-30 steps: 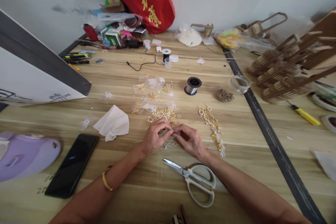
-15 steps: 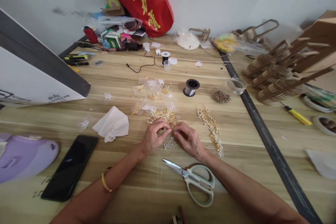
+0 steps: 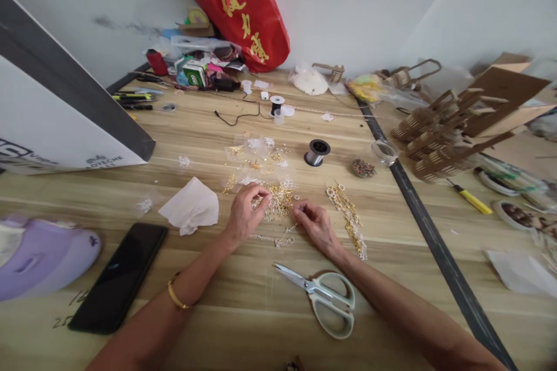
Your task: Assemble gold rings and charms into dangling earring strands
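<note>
Over the left part of a pile of small gold and silver jewelry findings [image 3: 281, 200], my left hand [image 3: 247, 211] curls with thumb and forefinger brought together. Anything between those fingertips is too small to make out. My right hand [image 3: 317, 225] is closed in a pinch to the right of the pile. A thin silver chain [image 3: 278, 241] lies on the wood between the hands, and its right end runs up to my right fingertips. Scissors [image 3: 319, 298] with pale handles lie below the hands, blades pointing up-left. Gold and silver chains [image 3: 348, 217] are bunched right of my right hand.
A wire spool [image 3: 317, 152] stands beyond the pile, with small bags of findings [image 3: 256, 145] to its left. Further right are a dish of beads [image 3: 364, 168] and a clear jar [image 3: 385, 152]. A phone [image 3: 119, 278] and tissue [image 3: 190, 206] lie left. Small woven baskets [image 3: 429, 139] stand right.
My hands were fingertip to fingertip over the chain; now they are apart. The left has moved up-left to the pile, the right slightly right. More of the chain shows. The view has shifted slightly.
</note>
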Demonstrator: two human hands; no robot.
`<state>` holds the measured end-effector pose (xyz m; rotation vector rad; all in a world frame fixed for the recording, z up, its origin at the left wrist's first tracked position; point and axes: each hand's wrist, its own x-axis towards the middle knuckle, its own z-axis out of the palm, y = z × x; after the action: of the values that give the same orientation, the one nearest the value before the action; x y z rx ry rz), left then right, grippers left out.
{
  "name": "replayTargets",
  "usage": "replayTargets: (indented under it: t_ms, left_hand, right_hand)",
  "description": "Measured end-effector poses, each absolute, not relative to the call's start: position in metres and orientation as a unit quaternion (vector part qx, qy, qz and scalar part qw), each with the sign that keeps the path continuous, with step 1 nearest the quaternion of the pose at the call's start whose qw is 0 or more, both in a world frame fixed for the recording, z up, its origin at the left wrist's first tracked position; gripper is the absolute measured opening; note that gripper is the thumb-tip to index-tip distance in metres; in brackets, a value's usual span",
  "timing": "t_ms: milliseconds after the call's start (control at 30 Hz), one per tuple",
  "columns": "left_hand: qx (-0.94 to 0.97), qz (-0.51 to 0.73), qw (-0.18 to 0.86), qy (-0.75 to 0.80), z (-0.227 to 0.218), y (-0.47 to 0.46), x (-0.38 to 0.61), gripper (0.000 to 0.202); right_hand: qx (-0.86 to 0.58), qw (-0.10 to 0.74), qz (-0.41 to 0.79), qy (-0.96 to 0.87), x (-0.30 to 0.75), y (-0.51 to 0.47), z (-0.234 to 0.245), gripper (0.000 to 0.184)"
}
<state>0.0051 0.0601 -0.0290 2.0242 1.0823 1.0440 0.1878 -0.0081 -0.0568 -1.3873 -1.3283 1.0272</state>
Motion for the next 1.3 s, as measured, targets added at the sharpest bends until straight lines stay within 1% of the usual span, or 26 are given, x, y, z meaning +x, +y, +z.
replayTargets:
  t_ms: [67,167,267,500,767,967,1100,1300]
  left_hand:
    - [0.758,0.394,0.313,0.415,-0.028,0.064,0.001,0.007]
    - [0.765,0.378,0.32,0.411,-0.03,0.068,-0.001,0.01]
    - [0.802,0.343,0.279,0.402,-0.036,0.069,-0.001,0.01]
    - [0.852,0.303,0.2,0.378,-0.051,0.065,0.001,0.014]
    - [0.871,0.263,0.176,0.375,-0.049,0.068,0.006,0.011]
    - [0.886,0.23,0.137,0.379,-0.052,0.068,0.008,0.015]
    - [0.897,0.221,0.139,0.356,-0.053,0.069,0.009,0.01]
    - [0.903,0.228,0.149,0.334,-0.054,0.067,0.011,0.01]
  right_hand:
    - [-0.565,0.471,0.433,-0.522,0.188,-0.004,-0.058,0.023]
    - [-0.578,0.465,0.442,-0.504,0.188,0.001,-0.06,0.024]
    - [-0.581,0.455,0.438,-0.513,0.187,0.005,-0.062,0.025]
    - [-0.594,0.462,0.36,-0.551,0.184,0.002,-0.068,0.02]
    - [-0.572,0.479,0.358,-0.561,0.187,0.003,-0.069,0.018]
    - [-0.572,0.473,0.358,-0.567,0.188,0.002,-0.067,0.017]
    - [-0.572,0.471,0.36,-0.566,0.189,0.003,-0.069,0.017]
    - [-0.561,0.477,0.358,-0.574,0.189,0.003,-0.068,0.016]
